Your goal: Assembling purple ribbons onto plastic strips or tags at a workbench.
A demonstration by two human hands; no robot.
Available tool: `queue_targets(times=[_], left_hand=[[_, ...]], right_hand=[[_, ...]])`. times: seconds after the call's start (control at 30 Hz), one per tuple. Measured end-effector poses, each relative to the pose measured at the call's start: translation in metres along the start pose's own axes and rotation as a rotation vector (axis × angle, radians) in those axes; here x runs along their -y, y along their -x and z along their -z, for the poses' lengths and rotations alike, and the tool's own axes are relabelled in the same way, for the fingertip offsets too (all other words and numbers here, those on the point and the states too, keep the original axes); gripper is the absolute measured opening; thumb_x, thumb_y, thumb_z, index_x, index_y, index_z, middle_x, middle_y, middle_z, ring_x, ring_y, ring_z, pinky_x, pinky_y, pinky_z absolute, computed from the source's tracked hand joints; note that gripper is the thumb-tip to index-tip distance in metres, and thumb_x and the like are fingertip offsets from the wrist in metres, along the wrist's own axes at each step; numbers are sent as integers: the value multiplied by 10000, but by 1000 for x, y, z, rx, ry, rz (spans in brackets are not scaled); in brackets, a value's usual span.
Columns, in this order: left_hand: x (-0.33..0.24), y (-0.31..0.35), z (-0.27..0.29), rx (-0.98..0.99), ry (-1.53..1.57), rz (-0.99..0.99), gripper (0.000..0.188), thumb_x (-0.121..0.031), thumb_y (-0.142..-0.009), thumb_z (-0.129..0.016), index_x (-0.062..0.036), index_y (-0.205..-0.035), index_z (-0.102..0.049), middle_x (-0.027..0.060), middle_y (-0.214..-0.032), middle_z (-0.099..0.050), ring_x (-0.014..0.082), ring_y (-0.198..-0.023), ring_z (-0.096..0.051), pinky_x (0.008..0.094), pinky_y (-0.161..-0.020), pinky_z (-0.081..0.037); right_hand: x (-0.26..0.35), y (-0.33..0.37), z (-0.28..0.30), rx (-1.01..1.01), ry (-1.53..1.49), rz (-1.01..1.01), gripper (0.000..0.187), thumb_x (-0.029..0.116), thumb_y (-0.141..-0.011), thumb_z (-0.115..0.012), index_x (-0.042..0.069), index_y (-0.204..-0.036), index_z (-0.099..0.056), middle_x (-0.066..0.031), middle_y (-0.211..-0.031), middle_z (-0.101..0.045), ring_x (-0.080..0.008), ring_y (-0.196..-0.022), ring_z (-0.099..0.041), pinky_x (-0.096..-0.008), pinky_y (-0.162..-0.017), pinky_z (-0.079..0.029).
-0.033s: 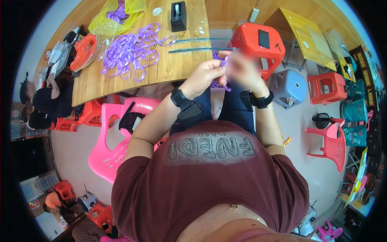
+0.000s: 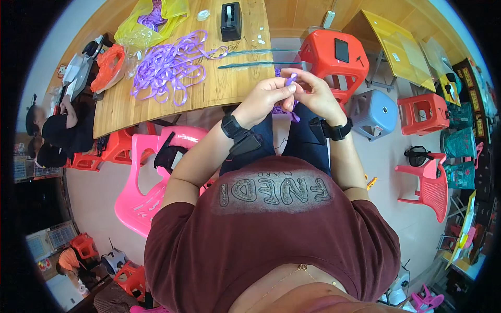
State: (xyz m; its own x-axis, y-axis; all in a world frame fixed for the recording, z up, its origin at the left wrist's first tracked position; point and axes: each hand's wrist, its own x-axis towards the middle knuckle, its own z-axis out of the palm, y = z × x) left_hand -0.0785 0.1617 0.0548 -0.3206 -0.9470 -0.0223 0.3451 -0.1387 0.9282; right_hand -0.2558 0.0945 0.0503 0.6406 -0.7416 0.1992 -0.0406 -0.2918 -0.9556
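Note:
A short piece of purple ribbon is pinched between my two hands in front of my knees, with a loop standing above the fingertips. My left hand grips it between thumb and forefinger. From the other side my right hand closes on the same ribbon, its fingers curled. A loose ribbon end hangs below the hands. Under them, between my legs, more purple ribbon lies in a pale container, mostly hidden. A tangled heap of purple ribbon spreads over the wooden table to the left.
Two dark thin strips reach from the table toward a red stool bearing a phone. Farther back stand a tape dispenser and a yellow bag. A pink chair is at my left, a blue stool at my right.

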Motion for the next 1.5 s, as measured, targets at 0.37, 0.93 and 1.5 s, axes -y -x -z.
queue_targets(times=[0.37,0.93,1.5], left_hand=[[32,-5,24,44,-384,161,410,-238,-1002,-541,20,-1319,-503,101,-1199,-616,153,-1073,-594,273,-826,-498],[24,-19,62,-33,-639,79,317,-228,-986,-578,-33,-1232,-621,40,-991,-683,110,-857,-633,260,-767,-522],[2,-67,95,-164,-888,-1,261,-192,-940,-590,-30,-1124,-680,110,-1000,-717,183,-911,-679,309,-827,-526]], right_hand=[[-36,-14,28,-272,18,-76,228,109,-953,-594,13,-1140,-682,-59,-964,-724,-99,-900,-656,-239,-782,-509],[-121,-121,71,-197,315,23,221,79,-924,-605,65,-1117,-713,-63,-964,-718,-118,-911,-644,-259,-816,-502],[-133,-111,75,-235,44,-48,212,84,-939,-616,18,-1124,-698,-49,-1037,-719,-112,-963,-643,-251,-863,-492]])
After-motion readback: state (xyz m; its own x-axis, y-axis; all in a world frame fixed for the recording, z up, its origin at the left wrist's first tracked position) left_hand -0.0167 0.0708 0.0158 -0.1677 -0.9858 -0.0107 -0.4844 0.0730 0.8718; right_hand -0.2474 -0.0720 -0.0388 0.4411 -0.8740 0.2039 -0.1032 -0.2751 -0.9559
